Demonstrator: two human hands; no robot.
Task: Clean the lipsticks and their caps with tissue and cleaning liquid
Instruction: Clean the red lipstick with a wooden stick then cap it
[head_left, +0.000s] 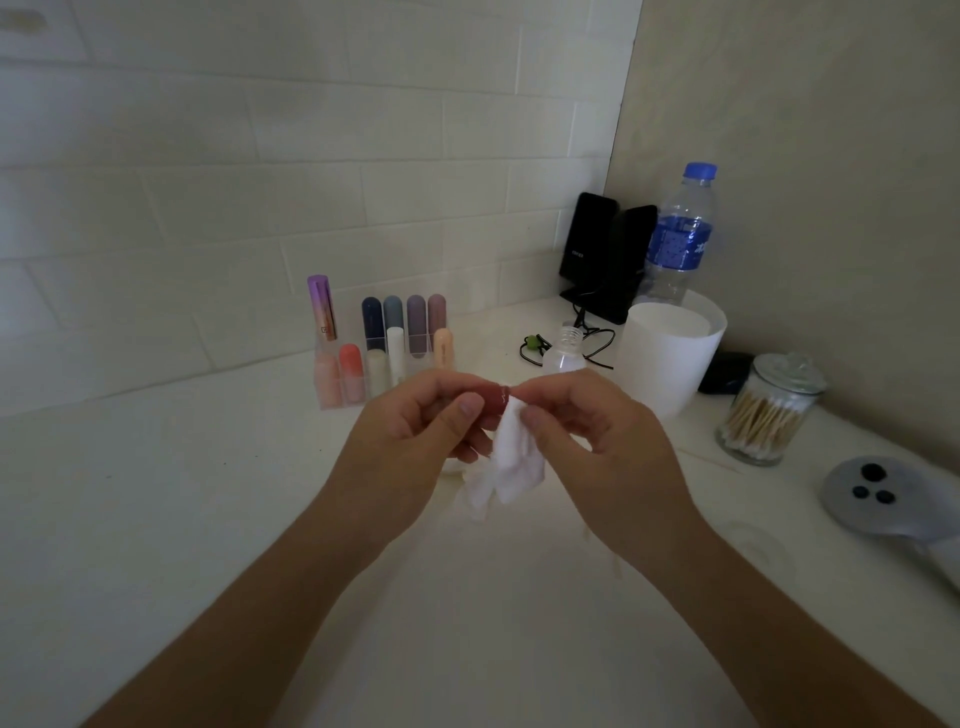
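Note:
My left hand (415, 423) grips a dark red lipstick (492, 399) held sideways above the white counter. My right hand (587, 431) pinches a crumpled white tissue (511, 457) against the lipstick's right end; the tissue hangs down between both hands. Behind my hands a clear organizer (382, 358) holds several lipsticks in pink, coral, cream, navy, grey and purple. A small clear bottle (563, 356) with no cap stands just beyond my right hand.
A white round tub (670, 358) stands at the right, with a blue-capped water bottle (678, 239) and black speakers (602, 254) behind it. A glass jar of cotton swabs (769, 415) and a grey controller (878, 493) sit further right. A tiled wall runs along the back.

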